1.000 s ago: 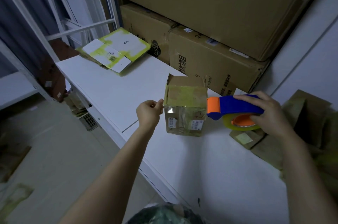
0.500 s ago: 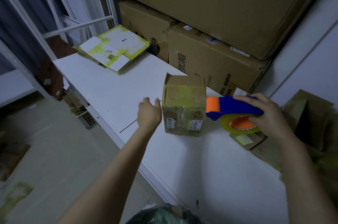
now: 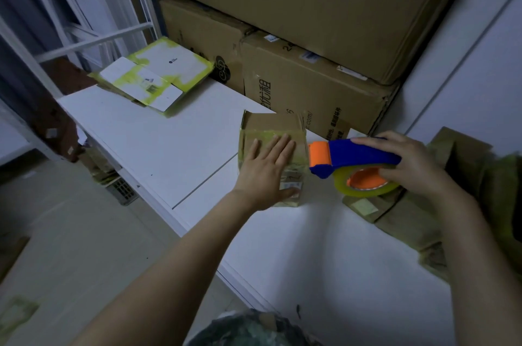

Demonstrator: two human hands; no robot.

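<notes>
A small cardboard box [image 3: 271, 125] wrapped in yellowish tape stands on the white table [image 3: 175, 147]. My left hand [image 3: 265, 170] lies flat on the box's front and top, fingers straight, thumb low on the front face. My right hand [image 3: 409, 164] grips the blue handle of a tape dispenser [image 3: 358, 156] with an orange head and a roll of clear tape. The dispenser's orange head sits right at the box's right edge.
Large cardboard cartons [image 3: 310, 85] are stacked against the back. Flattened boxes with yellow tape [image 3: 155, 77] lie at the table's far left corner. More flattened cardboard [image 3: 452, 204] is piled at the right. A white metal rack [image 3: 93, 40] stands left, the floor below.
My left hand has moved from beside the box's left edge onto its front and top, opening out flat. The tape dispenser in my right hand has stayed close to the box's right side.
</notes>
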